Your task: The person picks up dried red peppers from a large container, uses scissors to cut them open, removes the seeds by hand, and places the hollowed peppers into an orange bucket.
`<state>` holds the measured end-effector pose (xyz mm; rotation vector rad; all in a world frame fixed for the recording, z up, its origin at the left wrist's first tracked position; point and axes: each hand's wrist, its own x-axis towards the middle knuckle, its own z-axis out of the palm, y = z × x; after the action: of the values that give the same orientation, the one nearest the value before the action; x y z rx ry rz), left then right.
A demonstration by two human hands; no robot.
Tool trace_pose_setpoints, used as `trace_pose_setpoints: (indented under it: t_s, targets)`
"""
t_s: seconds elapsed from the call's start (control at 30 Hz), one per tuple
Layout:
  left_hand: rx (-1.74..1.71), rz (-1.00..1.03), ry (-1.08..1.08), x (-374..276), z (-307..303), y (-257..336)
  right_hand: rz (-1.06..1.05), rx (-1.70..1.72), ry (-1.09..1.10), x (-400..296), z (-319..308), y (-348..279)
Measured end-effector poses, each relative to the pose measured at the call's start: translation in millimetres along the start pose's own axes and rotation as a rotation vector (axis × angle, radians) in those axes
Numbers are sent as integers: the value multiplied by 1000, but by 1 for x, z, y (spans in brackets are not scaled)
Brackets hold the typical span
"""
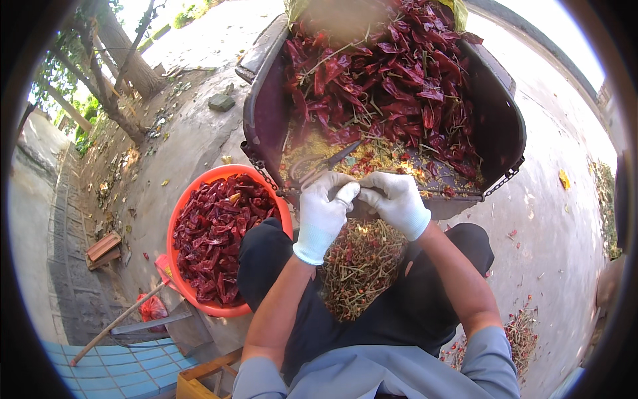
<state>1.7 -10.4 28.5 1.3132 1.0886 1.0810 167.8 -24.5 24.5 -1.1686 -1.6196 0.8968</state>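
Note:
My left hand [325,212] and my right hand [398,199], both in white knit gloves, meet fingertip to fingertip at the near edge of a dark metal cart bed [503,124]. Whether anything small is pinched between the fingers cannot be told. Dried red chili peppers [389,90] are heaped in the bed. Scissors [331,162] lie on yellow seeds [319,144] just beyond my left hand. An orange-red plastic basin [173,249] at the left holds red pepper pods [219,239]. Below my hands, between my knees, is a pile of stems [364,269].
A long wooden handle [117,324] and a red plastic bag [152,311] lie near the basin. A wooden stool or frame [204,374] stands at the lower left. More stems [521,339] lie on the ground at the right. Bricks [103,249] and trees [127,50] are at the left.

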Motion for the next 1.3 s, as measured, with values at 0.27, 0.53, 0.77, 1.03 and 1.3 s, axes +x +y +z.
trace_pose_setpoints:
  t_s: [0.27,0.53,0.77,1.03,1.3]
  targets:
    - [-175,-9,11,-1,-2,-3,112,125,39,2,3,2]
    - [610,468,0,-2,-13,-5,-201,-316,118,3,-1,12]
    - [919,597,-30,-5,-15,-7,-362,-569,21,-4,-3,13]
    - [233,236,-56,-9,-12,-13,100,100,-77,-9,-2,10]
    - [89,88,-78,-10,-5,-23,-79,-152,93,-10,-1,10]
